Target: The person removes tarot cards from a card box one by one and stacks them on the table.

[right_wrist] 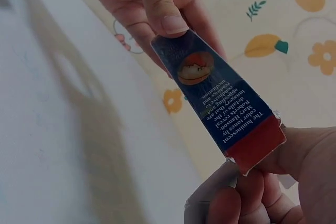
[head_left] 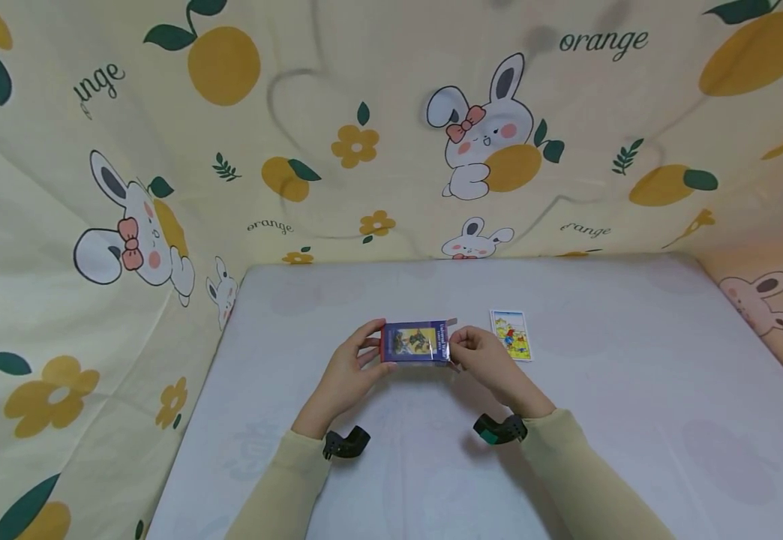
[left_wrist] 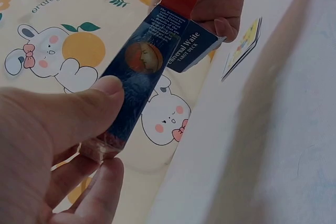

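Observation:
A blue tarot card box [head_left: 413,343] is held above the table, its end lid [left_wrist: 190,51] and a red side flap [right_wrist: 257,145] folded out at the right end. My left hand [head_left: 347,375] grips the left end, thumb on one narrow side and fingers round the other. At the opened end my right hand [head_left: 493,366] has its fingers curled, pinching the box by its flaps. The inside of the box is hidden. Right of it, a small stack of picture cards [head_left: 511,335] lies face up on the table.
A white cloth covers the table [head_left: 607,420]. Behind and to the left hangs a cream curtain [head_left: 378,75] printed with rabbits and oranges. A dark wrist camera [head_left: 347,442] sits on my left wrist, another camera [head_left: 501,430] on my right.

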Action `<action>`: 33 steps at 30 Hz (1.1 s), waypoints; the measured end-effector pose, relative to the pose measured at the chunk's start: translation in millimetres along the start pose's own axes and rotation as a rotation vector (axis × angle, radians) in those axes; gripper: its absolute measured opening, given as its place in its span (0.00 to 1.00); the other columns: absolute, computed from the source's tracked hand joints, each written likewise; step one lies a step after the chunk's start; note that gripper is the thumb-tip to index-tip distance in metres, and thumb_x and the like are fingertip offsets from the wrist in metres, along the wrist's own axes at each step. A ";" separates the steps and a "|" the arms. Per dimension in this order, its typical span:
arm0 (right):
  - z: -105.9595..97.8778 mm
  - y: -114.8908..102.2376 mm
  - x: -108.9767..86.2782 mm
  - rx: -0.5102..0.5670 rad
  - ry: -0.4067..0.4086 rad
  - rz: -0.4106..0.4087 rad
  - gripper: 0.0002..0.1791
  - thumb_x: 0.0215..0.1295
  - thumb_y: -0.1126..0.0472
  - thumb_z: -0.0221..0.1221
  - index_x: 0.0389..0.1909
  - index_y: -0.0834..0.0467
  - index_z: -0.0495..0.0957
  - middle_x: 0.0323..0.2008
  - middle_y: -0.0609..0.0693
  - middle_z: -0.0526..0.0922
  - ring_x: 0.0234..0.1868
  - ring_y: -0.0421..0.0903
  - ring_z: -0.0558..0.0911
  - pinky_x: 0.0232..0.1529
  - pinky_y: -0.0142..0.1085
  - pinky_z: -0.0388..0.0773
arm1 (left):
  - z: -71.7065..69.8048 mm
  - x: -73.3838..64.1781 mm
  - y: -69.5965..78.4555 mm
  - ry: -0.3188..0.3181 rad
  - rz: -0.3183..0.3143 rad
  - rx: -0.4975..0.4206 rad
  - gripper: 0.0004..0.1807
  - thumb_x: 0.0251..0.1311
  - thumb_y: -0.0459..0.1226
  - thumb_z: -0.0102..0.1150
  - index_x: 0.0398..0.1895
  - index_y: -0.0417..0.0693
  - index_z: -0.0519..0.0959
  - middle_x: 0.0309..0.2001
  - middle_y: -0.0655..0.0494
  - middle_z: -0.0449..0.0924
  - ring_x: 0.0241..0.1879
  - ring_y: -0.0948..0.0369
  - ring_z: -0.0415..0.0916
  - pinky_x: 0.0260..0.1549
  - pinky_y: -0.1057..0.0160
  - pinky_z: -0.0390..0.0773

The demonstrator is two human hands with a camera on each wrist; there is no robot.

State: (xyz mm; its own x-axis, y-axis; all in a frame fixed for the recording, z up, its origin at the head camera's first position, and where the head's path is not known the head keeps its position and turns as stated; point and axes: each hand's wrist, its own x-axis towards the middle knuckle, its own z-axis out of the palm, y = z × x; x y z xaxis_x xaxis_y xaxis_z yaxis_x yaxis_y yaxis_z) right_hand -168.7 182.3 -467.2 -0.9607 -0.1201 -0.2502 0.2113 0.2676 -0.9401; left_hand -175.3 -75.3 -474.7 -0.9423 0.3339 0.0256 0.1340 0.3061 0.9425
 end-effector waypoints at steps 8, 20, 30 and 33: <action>-1.5 -0.4 -1.7 0.020 -0.013 -0.004 0.12 0.72 0.55 0.51 0.42 0.61 0.75 0.33 0.56 0.78 0.36 0.50 0.74 0.40 0.46 0.78 | 0.1 -0.2 -1.0 -0.001 -0.003 -0.026 0.41 0.54 0.35 0.71 0.71 0.54 0.63 0.63 0.55 0.67 0.59 0.57 0.69 0.59 0.56 0.73; -6.3 -3.0 -4.5 0.056 0.024 -0.037 0.17 0.70 0.48 0.56 0.41 0.60 0.75 0.36 0.57 0.78 0.38 0.54 0.74 0.41 0.47 0.78 | -1.7 0.8 -1.2 0.024 0.011 0.005 0.40 0.54 0.36 0.71 0.69 0.61 0.64 0.62 0.58 0.68 0.58 0.60 0.70 0.55 0.71 0.74; -16.6 -2.9 -6.0 0.133 0.064 -0.034 0.16 0.73 0.56 0.53 0.46 0.67 0.70 0.44 0.60 0.80 0.42 0.51 0.78 0.52 0.52 0.79 | -4.1 1.5 -2.9 0.044 0.019 0.015 0.40 0.54 0.37 0.71 0.70 0.61 0.64 0.62 0.58 0.68 0.58 0.60 0.70 0.55 0.68 0.75; -19.5 -3.7 -7.5 0.164 0.068 -0.026 0.15 0.73 0.58 0.52 0.47 0.67 0.67 0.48 0.62 0.79 0.44 0.50 0.80 0.53 0.49 0.80 | -4.4 1.7 -4.0 0.045 0.016 0.017 0.40 0.54 0.37 0.71 0.70 0.60 0.64 0.62 0.58 0.68 0.58 0.60 0.70 0.55 0.66 0.75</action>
State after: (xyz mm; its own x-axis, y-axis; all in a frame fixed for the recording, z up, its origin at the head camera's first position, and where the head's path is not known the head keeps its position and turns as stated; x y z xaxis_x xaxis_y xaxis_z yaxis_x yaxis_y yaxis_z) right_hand -165.8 200.8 -457.3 -0.9749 -0.0585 -0.2147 0.2079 0.1047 -0.9725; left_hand -178.8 -79.9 -477.0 -0.9528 0.2984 0.0555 0.1537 0.3169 0.9359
